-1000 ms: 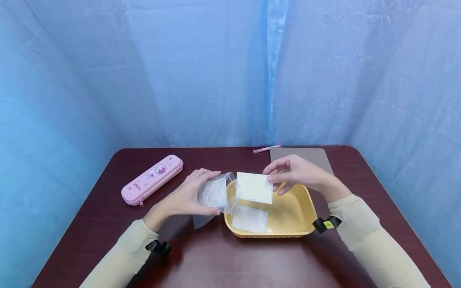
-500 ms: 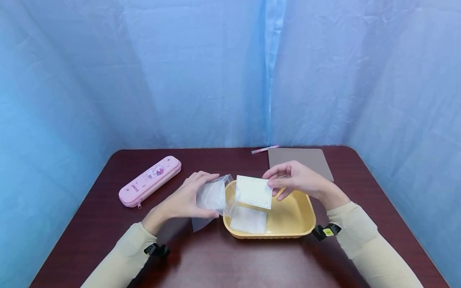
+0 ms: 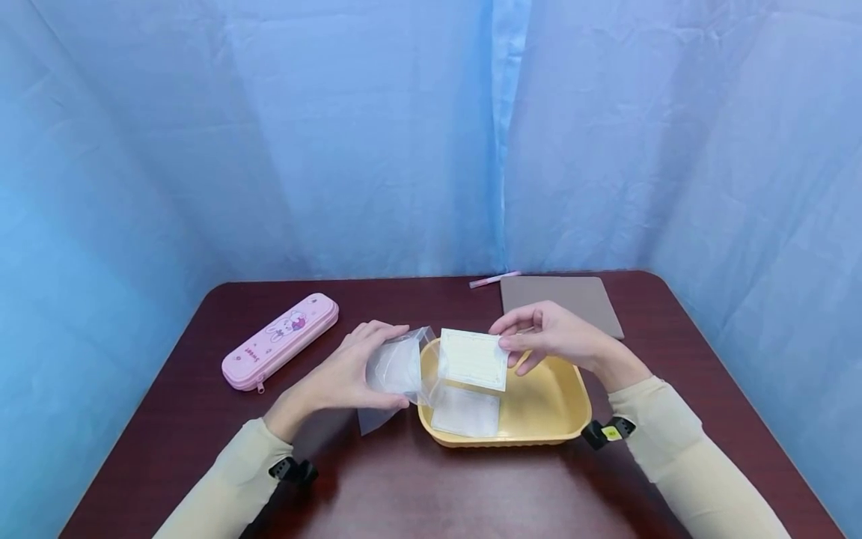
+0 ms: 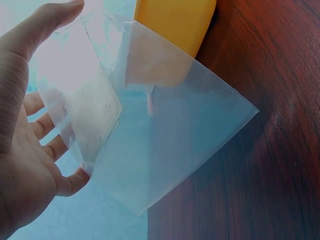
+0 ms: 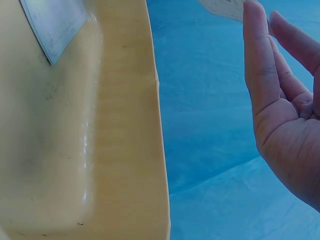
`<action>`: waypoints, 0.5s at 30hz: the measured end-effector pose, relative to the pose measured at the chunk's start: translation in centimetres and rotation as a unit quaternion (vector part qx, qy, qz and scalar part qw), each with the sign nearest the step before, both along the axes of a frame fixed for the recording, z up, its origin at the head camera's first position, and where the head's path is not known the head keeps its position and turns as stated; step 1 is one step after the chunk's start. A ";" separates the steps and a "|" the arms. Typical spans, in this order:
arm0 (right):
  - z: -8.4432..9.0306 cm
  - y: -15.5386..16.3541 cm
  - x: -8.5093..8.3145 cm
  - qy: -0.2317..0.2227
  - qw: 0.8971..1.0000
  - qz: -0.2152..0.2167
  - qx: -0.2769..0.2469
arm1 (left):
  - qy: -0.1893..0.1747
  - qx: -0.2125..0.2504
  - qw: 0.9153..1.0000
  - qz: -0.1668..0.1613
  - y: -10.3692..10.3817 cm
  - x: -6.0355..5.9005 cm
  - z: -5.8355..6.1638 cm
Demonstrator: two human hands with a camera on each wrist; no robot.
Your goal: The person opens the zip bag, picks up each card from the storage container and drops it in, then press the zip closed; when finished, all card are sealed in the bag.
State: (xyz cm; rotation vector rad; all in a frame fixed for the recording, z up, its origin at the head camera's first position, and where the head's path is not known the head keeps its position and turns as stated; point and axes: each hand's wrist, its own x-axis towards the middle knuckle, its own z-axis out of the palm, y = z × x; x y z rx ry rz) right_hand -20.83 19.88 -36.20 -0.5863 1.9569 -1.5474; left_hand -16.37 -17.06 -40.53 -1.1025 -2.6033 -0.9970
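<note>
The left hand (image 3: 350,370) has its grip closed around a clear plastic bag (image 3: 393,370), thumb and fingers holding its mouth apart. Just beside that grip, the right hand (image 3: 548,337) pinches a white card (image 3: 473,359) by one edge, above the yellow tray (image 3: 559,419) on the counter (image 3: 431,486). A second card (image 3: 466,412) lies in the tray below.

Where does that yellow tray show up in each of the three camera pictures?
Head: yellow tray at table centre, under both hands.
Left wrist: only its corner at top, behind the clear bag.
Right wrist: fills the left half.
Shared landmark: the white card lying in it.
</note>
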 end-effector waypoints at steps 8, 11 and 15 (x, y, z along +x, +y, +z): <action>0.3 0.5 0.2 0.017 1.000 -0.018 0.014 | 0.001 0.000 1.000 0.003 -0.1 0.1 0.1; 0.6 0.8 0.5 0.022 0.999 -0.028 0.013 | -0.001 0.001 1.000 0.004 -0.2 0.3 0.2; 1.0 0.9 0.8 0.029 0.999 -0.032 0.009 | -0.003 -0.004 1.000 0.005 -0.3 0.3 0.3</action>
